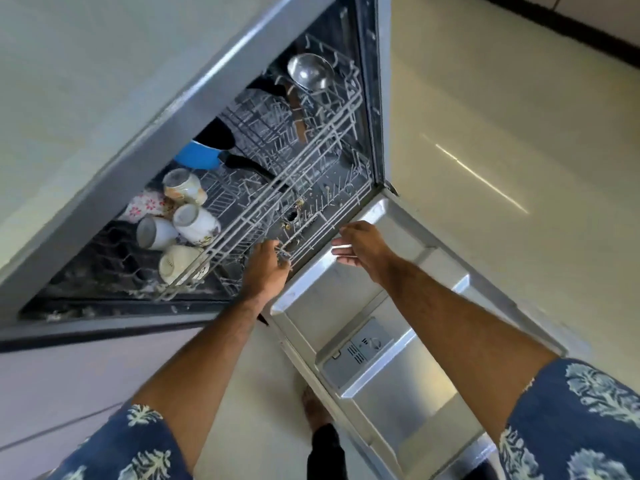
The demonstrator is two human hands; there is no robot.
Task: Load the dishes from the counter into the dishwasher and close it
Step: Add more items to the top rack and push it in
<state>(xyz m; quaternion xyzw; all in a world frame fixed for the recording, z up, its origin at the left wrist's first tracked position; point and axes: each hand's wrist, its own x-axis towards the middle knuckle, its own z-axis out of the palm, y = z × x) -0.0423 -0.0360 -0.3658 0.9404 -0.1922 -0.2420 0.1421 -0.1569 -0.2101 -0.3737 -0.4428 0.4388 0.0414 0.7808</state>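
Observation:
The dishwasher stands open, its steel door [398, 358] folded down toward me. The upper wire rack [311, 188] holds several white mugs [195, 225] at the left, a blue pan [201, 155] with a black handle, and a steel bowl [310, 72] at the back right. My left hand [268, 268] grips the front rail of the rack. My right hand [360, 245] hovers just right of it above the door's inner edge, fingers straight and holding nothing.
A pale counter [86, 81] runs above the dishwasher at the left. Light floor tiles [519, 150] spread out to the right. A detergent dispenser [360, 351] sits in the door. My bare foot [313, 410] stands beside the door's left edge.

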